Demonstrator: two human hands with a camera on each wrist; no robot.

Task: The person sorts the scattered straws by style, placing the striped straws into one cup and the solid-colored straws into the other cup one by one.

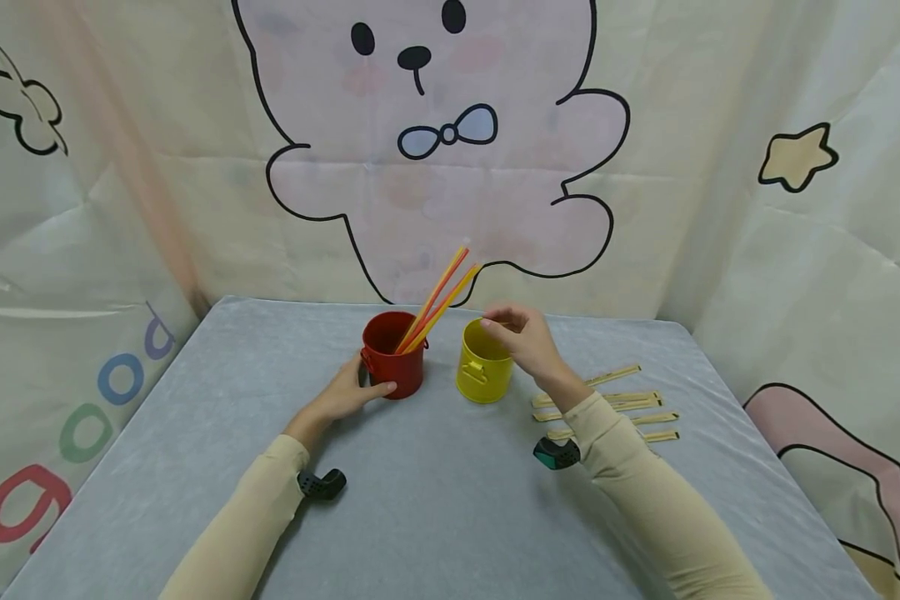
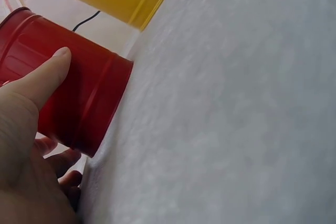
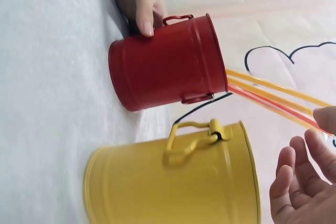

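The red bucket (image 1: 405, 372) stands on the table (image 1: 435, 500), straws (image 1: 438, 292) leaning in it; the left hand (image 1: 348, 392) grips its side, thumb in front. The right hand (image 1: 527, 340), fingers loosely bent and holding nothing, hovers at the yellow bucket's (image 1: 483, 375) rim.

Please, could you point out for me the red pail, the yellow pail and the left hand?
Red pail (image 1: 408, 374): head view, outer wall.
Yellow pail (image 3: 173, 182): right wrist view, outer wall.
Left hand (image 1: 344, 393): head view, middle of it.
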